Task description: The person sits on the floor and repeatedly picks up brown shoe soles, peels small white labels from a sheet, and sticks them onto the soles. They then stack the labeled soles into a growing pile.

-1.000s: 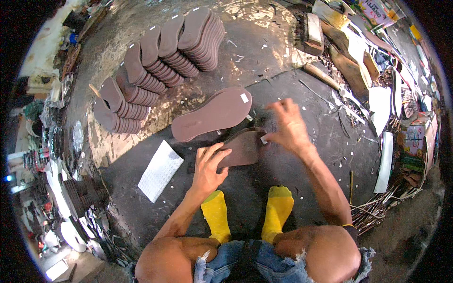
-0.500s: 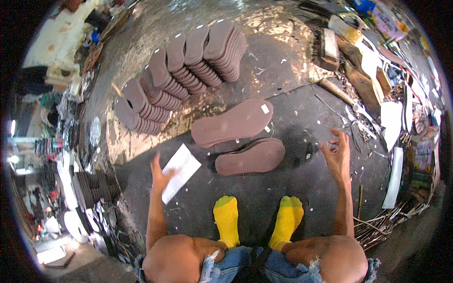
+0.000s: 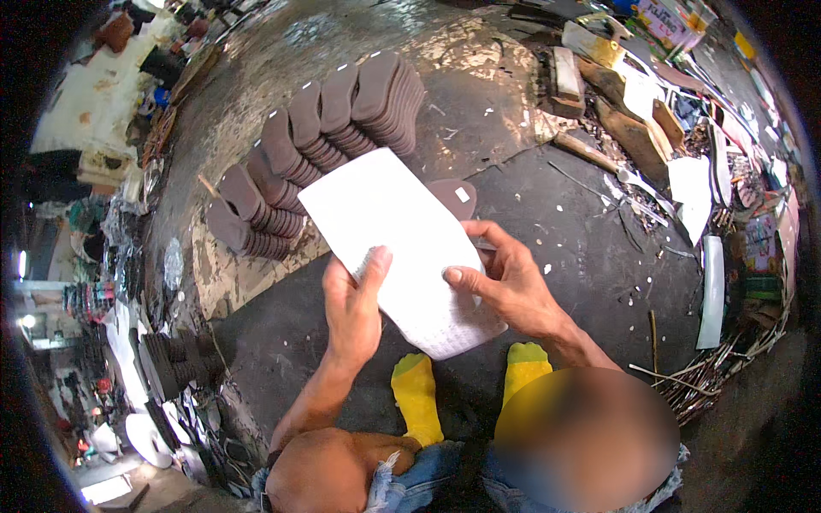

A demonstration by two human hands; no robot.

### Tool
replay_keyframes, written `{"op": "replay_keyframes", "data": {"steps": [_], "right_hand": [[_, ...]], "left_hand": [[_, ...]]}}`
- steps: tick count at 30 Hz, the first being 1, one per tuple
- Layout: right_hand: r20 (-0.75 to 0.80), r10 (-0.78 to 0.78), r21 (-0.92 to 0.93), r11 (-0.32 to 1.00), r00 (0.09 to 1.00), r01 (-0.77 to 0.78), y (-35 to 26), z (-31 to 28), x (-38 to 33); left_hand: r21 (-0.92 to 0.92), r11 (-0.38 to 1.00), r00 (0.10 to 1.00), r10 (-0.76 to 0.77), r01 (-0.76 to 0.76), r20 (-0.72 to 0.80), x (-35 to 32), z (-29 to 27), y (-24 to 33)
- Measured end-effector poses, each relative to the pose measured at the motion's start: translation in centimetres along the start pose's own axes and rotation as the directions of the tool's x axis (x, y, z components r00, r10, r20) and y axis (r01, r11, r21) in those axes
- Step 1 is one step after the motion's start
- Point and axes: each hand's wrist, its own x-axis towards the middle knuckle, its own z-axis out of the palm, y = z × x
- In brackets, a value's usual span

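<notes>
A white sheet of paper (image 3: 393,231) is held up in front of me, tilted, with small marks near its lower end. My left hand (image 3: 355,303) grips its left edge, thumb on top. My right hand (image 3: 505,282) pinches the right edge between thumb and fingers. Behind the paper, the heel end of a brown shoe sole (image 3: 453,197) pokes out on the dark mat (image 3: 564,222); the rest of it is hidden. Several stacks of brown soles (image 3: 342,103) stand in a row at the far left, some with small white stickers.
At the far right lie a wooden-handled hammer-like tool (image 3: 590,152), wooden blocks (image 3: 566,81) and scraps. A bundle of thin sticks (image 3: 693,380) is at the right. Dark stacked pieces (image 3: 175,363) stand at the left. My yellow-socked feet (image 3: 417,398) are on the mat.
The paper has been lifted off the mat by my left hand and brought to the middle. My right hand has come in from the right and taken its other edge. The paper now covers the loose soles.
</notes>
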Motion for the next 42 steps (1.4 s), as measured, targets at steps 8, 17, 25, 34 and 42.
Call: {"op": "replay_keyframes", "data": {"steps": [8,17,25,34,42], "right_hand": [[-0.103,-0.609,-0.865,0.445,0.787,0.231,-0.9,-1.1,-1.0],[-0.044,-0.479,-0.854,0.473,0.877,0.216,1.0,0.5,-1.8],[0.050,-0.629,-0.911,0.290,0.776,0.294,1.7,0.7,-1.6],[0.043,-0.672,-0.834,0.383,0.739,0.397,2.6,1.1,-1.1],[0.035,-0.718,-0.899,0.282,0.695,0.336,4.2,1.0,-0.9]], "left_hand": [[0.042,0.999,1.000,-0.008,0.007,0.026,-0.6,2.8,-3.6],[0.288,0.948,0.991,0.135,-0.133,0.013,-1.9,3.1,-4.5],[0.361,0.929,0.997,0.079,-0.083,0.026,-1.9,1.9,-5.0],[0.280,0.952,0.990,0.137,-0.121,-0.040,-1.4,2.1,-5.5],[0.435,0.888,0.988,0.146,-0.149,0.041,-1.6,2.0,-4.6]]}}
